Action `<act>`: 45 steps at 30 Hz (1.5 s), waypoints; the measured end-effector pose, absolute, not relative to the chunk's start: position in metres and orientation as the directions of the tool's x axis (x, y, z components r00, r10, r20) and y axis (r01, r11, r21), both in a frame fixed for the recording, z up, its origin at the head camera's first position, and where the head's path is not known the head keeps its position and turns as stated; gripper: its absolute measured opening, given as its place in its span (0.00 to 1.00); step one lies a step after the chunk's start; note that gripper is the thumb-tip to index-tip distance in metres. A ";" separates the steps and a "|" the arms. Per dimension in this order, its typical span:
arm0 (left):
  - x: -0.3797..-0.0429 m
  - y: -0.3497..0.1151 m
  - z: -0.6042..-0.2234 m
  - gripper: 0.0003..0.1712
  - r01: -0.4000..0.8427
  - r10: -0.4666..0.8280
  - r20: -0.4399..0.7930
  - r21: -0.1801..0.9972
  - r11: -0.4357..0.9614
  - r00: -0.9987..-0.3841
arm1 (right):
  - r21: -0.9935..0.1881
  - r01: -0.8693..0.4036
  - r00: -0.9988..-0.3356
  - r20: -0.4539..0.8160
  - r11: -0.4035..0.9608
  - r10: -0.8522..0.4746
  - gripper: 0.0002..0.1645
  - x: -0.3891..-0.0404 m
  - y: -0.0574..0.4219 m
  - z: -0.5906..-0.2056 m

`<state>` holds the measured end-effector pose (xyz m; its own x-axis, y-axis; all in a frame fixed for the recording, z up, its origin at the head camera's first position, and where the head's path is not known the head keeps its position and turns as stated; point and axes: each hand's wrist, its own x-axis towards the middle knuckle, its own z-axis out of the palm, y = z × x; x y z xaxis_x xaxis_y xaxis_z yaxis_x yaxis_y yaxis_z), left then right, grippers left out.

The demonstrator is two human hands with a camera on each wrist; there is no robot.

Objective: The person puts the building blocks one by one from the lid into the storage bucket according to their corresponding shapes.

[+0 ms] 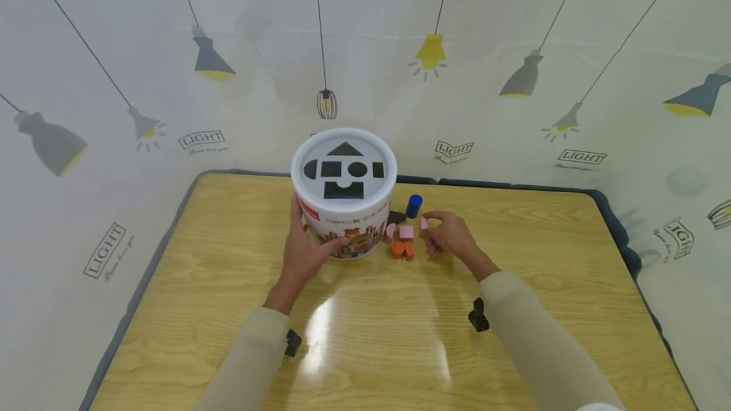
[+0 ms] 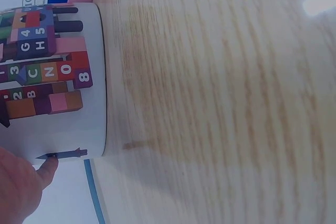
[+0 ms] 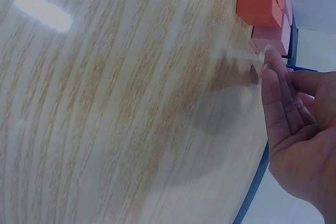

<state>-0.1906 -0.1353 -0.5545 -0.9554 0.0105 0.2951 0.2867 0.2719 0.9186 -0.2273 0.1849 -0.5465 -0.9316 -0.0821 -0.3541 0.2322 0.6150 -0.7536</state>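
A white toy-block bucket with printed letter blocks stands at the back of the table. Dark shaped cutouts mark its round lid. My left hand grips the bucket's left side, thumb across the front; in the left wrist view only part of that hand shows against the wall. To the right of the bucket, my right hand pinches a small pink block between thumb and fingers. Beside its fingertips are a pink square block, a pink rounded block and two orange blocks.
A blue cylinder stands behind the pink blocks, with a dark block close to the bucket. The wooden table ends at a dark-edged back border, where a lamp-patterned wall covering rises. Black devices sit at both wrists.
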 end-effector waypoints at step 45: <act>-0.182 -0.133 -0.537 0.75 0.309 0.027 0.313 0.916 0.256 -0.949 | -0.742 -0.041 -0.955 -0.169 0.669 -0.245 0.28 -0.206 0.159 -0.460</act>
<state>-0.1816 -0.1328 -0.5374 -0.9494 0.0269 0.3129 0.3091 0.2565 0.9158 -0.2065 0.1589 -0.4604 -0.9546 -0.2454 -0.1688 -0.0408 0.6693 -0.7419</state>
